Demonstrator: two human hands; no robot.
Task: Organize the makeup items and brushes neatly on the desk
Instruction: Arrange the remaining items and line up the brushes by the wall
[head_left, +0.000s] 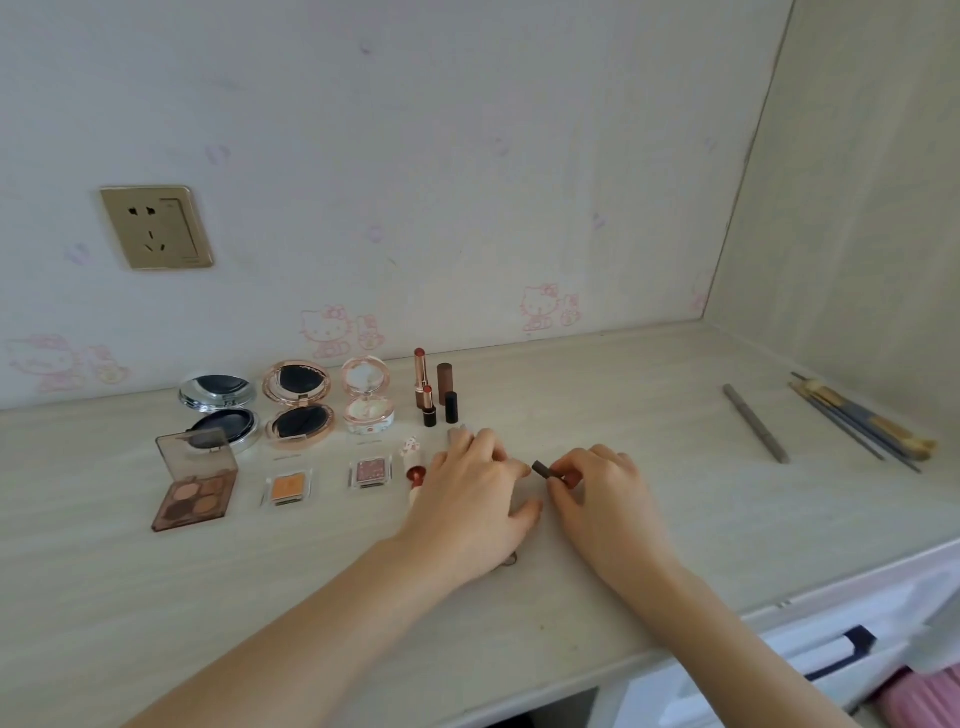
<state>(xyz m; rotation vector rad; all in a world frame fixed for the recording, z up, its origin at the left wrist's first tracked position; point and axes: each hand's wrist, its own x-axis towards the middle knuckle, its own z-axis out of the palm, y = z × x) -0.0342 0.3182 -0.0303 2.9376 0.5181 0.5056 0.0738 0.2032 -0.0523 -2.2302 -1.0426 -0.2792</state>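
Note:
My right hand (597, 488) pinches a small dark brown lipstick (545, 470) just above the desk (649, 415). My left hand (472, 488) lies beside it with fingers spread, its fingertips close to the lipstick's end. Left of my hands, makeup stands in rows: three open compacts (298, 405) at the back, an open eyeshadow palette (195, 483), two small single shadows (288, 488) and a white-and-red tube (413, 467) partly hidden by my left hand. Upright lipsticks and caps (436, 395) stand behind my left hand.
A grey pencil (756, 423) lies alone at the right of the desk. A bundle of brushes (862, 423) lies near the right side wall. A wall socket (156, 226) is on the back wall. A white drawer front (810, 654) shows below the desk's edge.

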